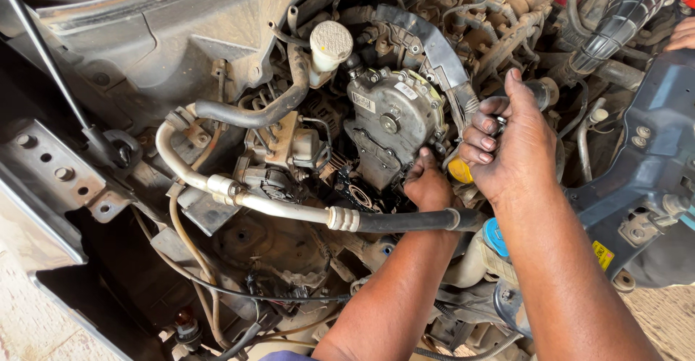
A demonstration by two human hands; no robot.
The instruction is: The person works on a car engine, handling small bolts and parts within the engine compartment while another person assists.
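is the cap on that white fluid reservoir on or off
On. The pale round cap sits flat on top of the white reservoir, covering its neck fully; whether it is screwed tight cannot be told.

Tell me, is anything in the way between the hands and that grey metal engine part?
Nothing visible blocks them. The left hand already touches the lower right edge of the grey metal engine cover, reaching over the black hose. The right hand grips a tool handle just right of the cover.

Bright even daylight, sharp focus, soft shadows.
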